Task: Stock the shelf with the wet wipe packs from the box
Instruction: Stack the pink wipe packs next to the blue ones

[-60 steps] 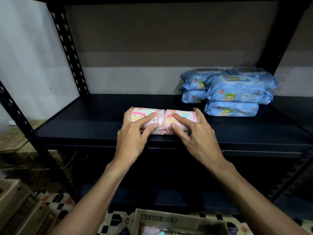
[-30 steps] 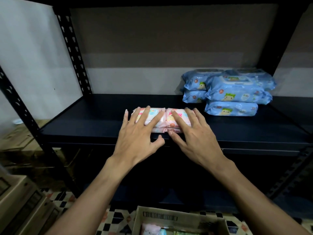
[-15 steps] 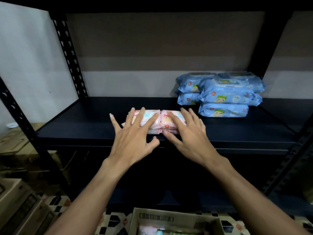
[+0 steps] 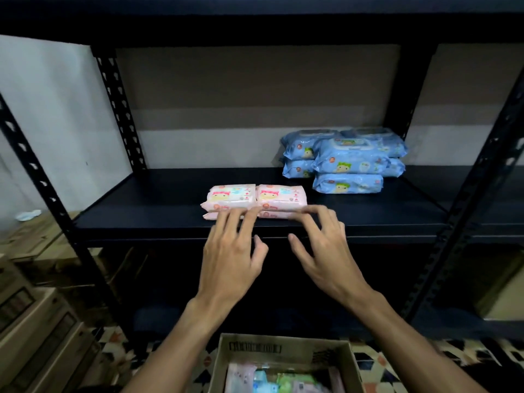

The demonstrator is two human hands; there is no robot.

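Note:
Pink wet wipe packs lie stacked in two side-by-side piles near the front of the dark shelf. My left hand and my right hand hover just in front of them with fingers spread, holding nothing; the fingertips overlap the lower packs' front edge. Several blue wet wipe packs are stacked at the back right of the shelf. The cardboard box stands on the floor below, with more packs inside.
Black perforated uprights frame the shelf. Cardboard cartons stand on the floor at left. A lower shelf runs beneath. The left part of the shelf board is bare.
Both hands have come off the tops of the pink packs and drawn back toward me. The pink packs stay where they were set.

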